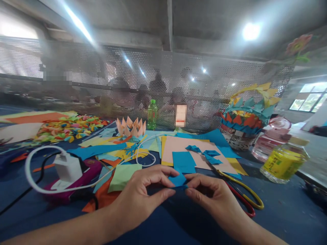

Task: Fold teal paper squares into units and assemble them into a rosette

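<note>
The left hand [150, 190] and right hand [212, 192] pinch a small folded piece of blue paper [178, 180] between thumbs and fingers, above the near middle of the dark blue worktop [168, 221]. Just beyond it lies a flat blue paper rectangle [183, 161], overlapping a pale pink sheet [167, 148] that bears small folded blue pieces [211, 153]. Scissors with red and yellow handles [240, 190] lie to the right, beside the right hand. On the left, a white charger [68, 167] sits in a purple power strip [89, 172].
</note>
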A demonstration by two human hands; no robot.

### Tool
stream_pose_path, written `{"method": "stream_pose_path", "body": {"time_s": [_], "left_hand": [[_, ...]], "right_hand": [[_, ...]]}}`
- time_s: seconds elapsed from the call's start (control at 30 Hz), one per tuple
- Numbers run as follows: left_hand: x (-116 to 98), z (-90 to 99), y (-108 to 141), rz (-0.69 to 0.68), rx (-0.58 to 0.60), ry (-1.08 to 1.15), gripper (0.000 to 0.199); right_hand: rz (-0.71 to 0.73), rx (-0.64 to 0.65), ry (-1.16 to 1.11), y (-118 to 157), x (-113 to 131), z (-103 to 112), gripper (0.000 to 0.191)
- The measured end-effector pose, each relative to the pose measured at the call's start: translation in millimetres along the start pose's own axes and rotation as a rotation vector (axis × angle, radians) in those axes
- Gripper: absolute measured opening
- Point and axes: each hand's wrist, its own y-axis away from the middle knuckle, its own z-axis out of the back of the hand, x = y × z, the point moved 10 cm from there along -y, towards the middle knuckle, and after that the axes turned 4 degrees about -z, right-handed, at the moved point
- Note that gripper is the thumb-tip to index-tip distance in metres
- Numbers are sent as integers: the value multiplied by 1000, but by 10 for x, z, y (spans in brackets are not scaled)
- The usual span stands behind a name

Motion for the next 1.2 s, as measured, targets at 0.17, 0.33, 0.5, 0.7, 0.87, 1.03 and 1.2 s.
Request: {"method": "stream_pose_path", "body": {"time_s": [0.17, 0.33, 0.5, 0.7, 0.87, 1.03, 1.2], "left_hand": [[172, -96, 24, 201, 38, 228, 25], [276, -182, 32, 332, 64, 322, 49], [277, -183, 27, 332, 82, 239, 47], [195, -140, 40, 248, 73, 173, 29], [144, -94, 23, 166, 59, 25, 16], [27, -23, -20, 59, 7, -78, 8], [-53, 6, -39, 25, -19, -112, 12]], "right_hand": [[11, -18, 90, -1, 1, 7, 24], [79, -19, 230, 22, 23, -7, 23], [123, -16, 312, 27, 49, -26, 22], [114, -28, 366, 31, 49, -19, 22], [113, -20, 374, 36, 60, -33, 22], [124, -19, 402, 30, 85, -39, 22], [149, -25, 408, 51, 122, -34, 20]]}}
